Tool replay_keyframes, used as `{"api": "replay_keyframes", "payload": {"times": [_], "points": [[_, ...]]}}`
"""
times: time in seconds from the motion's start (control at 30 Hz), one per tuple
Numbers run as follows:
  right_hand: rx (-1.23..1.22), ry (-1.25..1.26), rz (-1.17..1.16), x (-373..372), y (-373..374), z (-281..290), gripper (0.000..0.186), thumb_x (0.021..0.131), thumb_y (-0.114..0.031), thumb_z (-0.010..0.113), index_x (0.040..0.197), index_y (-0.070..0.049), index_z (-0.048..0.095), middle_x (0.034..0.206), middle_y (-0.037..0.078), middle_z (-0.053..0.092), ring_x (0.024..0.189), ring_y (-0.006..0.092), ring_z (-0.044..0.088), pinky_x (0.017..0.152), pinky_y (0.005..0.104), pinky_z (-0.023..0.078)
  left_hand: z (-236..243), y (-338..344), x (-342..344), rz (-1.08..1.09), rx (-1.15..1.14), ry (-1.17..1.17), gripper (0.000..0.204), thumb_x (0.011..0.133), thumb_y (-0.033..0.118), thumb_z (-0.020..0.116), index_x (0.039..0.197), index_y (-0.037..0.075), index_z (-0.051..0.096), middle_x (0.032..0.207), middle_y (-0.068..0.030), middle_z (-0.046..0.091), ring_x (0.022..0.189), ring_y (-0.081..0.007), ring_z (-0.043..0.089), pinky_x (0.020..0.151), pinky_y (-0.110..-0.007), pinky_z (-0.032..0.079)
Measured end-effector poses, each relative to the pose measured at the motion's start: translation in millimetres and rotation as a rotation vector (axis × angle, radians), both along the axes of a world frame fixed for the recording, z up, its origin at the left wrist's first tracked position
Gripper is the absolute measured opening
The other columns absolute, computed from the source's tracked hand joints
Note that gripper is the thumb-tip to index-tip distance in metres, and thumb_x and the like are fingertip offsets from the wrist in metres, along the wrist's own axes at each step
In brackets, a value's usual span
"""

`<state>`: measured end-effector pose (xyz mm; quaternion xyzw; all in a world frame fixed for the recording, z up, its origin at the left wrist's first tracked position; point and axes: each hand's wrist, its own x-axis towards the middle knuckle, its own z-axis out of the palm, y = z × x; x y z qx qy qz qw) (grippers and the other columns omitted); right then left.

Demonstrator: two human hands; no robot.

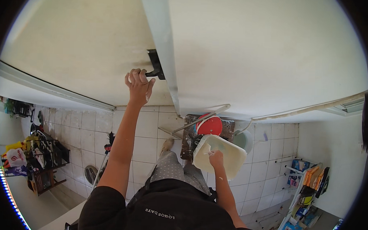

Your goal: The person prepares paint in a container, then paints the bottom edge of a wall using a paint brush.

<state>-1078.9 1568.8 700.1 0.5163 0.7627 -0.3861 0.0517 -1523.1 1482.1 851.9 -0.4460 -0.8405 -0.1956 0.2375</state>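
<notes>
My left hand [138, 86] reaches up and forward, its fingers curled round the lever of a black door handle [156, 63]. That handle sits on a cream-coloured door [93, 39], beside a pale grey frame edge [164, 45]. My right hand [216, 158] is closed over a cream rectangular plastic tub [236, 157] at the lower right. Something whitish shows by its fingertips; I cannot make out what it is. White smears mark both hands.
A paint-stained stool [188, 135] stands before me, with a red round lid [210, 125] on it. A bent metal rod [196, 122] crosses it. Beside the tub is a pale green bucket [244, 141]. Loaded racks [44, 159] stand left; a white metal rack [294, 200] stands right.
</notes>
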Motion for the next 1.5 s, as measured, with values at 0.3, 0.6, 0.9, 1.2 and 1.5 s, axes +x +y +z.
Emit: {"api": "replay_keyframes", "payload": {"times": [0.3, 0.6, 0.9, 1.2, 1.5], "points": [[0.053, -0.023, 0.007, -13, 3, 5, 0.027, 0.082, -0.019, 0.068, 0.095, 0.004, 0.072, 0.091, 0.028, 0.068, 0.089, 0.0411, 0.067, 0.083, 0.0446, 0.052, 27, 56, -77, -0.014, -0.28, -0.036, 0.097, 0.076, 0.042, 0.075, 0.148, 0.004, 0.022, 0.14, -0.0154, 0.037, 0.136, -0.0319, 0.03, 0.113, -0.052, 0.017], [0.104, -0.041, -0.068, -20, -4, -1, 0.028, 0.081, -0.022, 0.07, 0.094, 0.002, 0.073, 0.089, 0.026, 0.069, 0.087, 0.0391, 0.068, 0.082, 0.0431, 0.052, 60, 94, -144, 0.098, -0.689, -0.107, 0.099, 0.087, 0.041, 0.065, 0.156, 0.021, -0.003, 0.162, -0.0124, 0.0, 0.15, -0.0304, -0.001, 0.119, -0.048, 0.01], [0.073, -0.078, -0.118, -27, -22, -6, 0.028, 0.081, -0.022, 0.07, 0.095, 0.001, 0.073, 0.091, 0.026, 0.069, 0.089, 0.0396, 0.068, 0.084, 0.0437, 0.052, 28, 71, -146, -0.005, -0.518, -0.317, 0.089, 0.089, 0.043, 0.063, 0.154, 0.019, 0.009, 0.156, -0.0178, 0.011, 0.147, -0.0352, 0.009, 0.113, -0.056, 0.015], [0.118, -0.097, -0.148, -39, -27, 13, 0.027, 0.081, -0.019, 0.069, 0.096, 0.003, 0.072, 0.091, 0.028, 0.068, 0.089, 0.0405, 0.068, 0.084, 0.0444, 0.052, -109, -37, -67, -0.099, -0.922, -0.89, 0.089, 0.086, 0.058, 0.057, 0.152, 0.011, 0.02, 0.155, -0.0244, 0.012, 0.142, -0.0425, 0.022, 0.109, -0.058, 0.024], [0.131, -0.095, -0.172, -37, -27, 7, 0.026, 0.081, -0.017, 0.07, 0.096, 0.004, 0.072, 0.091, 0.028, 0.068, 0.089, 0.0411, 0.067, 0.084, 0.0448, 0.052, -110, -49, -10, -0.222, -0.994, -1.046, 0.068, 0.094, 0.053, 0.049, 0.145, 0.01, 0.034, 0.141, -0.0235, 0.034, 0.131, -0.0384, 0.042, 0.107, -0.055, 0.031]]}}
